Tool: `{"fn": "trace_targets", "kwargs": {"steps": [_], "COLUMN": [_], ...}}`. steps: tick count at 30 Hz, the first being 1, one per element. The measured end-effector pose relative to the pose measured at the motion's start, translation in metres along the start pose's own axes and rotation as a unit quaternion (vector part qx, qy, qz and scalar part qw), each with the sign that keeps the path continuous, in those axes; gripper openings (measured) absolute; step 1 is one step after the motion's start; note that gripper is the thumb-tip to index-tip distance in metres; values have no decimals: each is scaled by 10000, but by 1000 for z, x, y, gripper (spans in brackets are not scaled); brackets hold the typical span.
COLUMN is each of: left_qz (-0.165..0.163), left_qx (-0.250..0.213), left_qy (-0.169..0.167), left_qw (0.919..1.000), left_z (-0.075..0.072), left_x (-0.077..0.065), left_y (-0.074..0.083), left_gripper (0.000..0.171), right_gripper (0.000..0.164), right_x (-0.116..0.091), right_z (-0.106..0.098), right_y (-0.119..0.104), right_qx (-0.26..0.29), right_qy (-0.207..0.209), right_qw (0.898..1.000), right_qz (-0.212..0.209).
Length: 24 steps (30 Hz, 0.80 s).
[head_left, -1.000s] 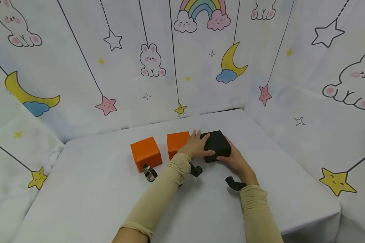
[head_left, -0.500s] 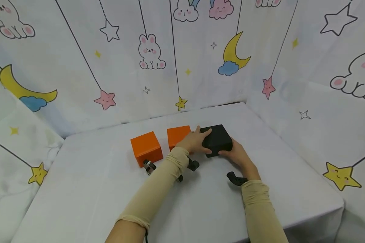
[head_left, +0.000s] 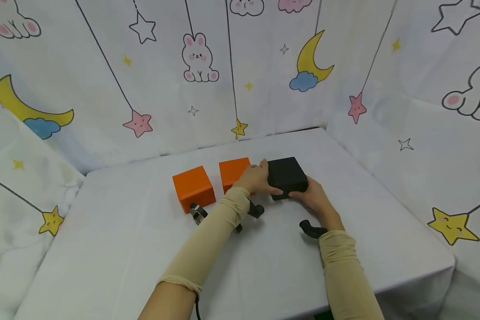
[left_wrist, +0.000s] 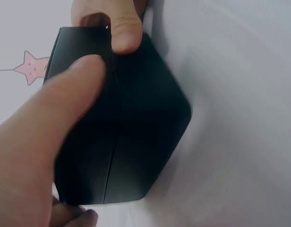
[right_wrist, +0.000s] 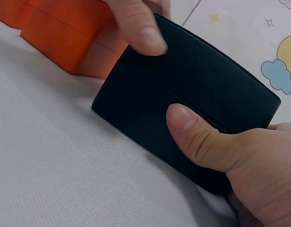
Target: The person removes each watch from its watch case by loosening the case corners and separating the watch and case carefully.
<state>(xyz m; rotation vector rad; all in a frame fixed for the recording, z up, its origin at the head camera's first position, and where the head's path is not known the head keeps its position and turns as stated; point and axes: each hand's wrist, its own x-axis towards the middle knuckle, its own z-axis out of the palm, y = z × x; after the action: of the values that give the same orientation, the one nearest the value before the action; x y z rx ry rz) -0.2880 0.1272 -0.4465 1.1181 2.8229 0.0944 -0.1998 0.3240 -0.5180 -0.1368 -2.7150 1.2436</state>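
Observation:
A black box (head_left: 287, 174) with a seam running round its sides stands on the white table, between both hands. From the left, my left hand (head_left: 257, 178) holds it, with the thumb on the front above the seam, as the right wrist view shows. My right hand (head_left: 315, 198) grips the right side, its thumb (right_wrist: 195, 132) pressing the front below the seam. The other fingertips are mostly hidden behind the box. In the left wrist view the box (left_wrist: 131, 142) looks closed along its seam.
Two orange boxes stand to the left: one orange box (head_left: 193, 186) farther off, another orange box (head_left: 233, 171) partly behind my left hand. A wristwatch-like band (head_left: 198, 213) lies by the farther one. The white table (head_left: 124, 249) meets a patterned cloth wall (head_left: 164, 89) at the back.
The left fingers, spread over the box's top before, have drawn back to its left side. The right hand keeps its hold. The scene sits higher in the head view.

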Motion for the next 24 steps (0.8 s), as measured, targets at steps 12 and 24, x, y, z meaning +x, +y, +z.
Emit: {"fn": "trace_targets", "kwargs": {"steps": [12,24], "left_qz": [18,-105], "left_qx": [-395,-630], "left_qy": [78,-190], "left_qw": [9992,9978], "left_z": [9,-1], "left_x": [22,32], "left_y": [-13,-23], "left_gripper": [120,116], "right_gripper": [81,70], "right_x": [1,8], "right_z": [4,7], "right_y": [-2,-1], "right_qx": [-65,-205], "right_qy": [246,407], "right_qw": [9996,9989], "right_qz": [89,87]}}
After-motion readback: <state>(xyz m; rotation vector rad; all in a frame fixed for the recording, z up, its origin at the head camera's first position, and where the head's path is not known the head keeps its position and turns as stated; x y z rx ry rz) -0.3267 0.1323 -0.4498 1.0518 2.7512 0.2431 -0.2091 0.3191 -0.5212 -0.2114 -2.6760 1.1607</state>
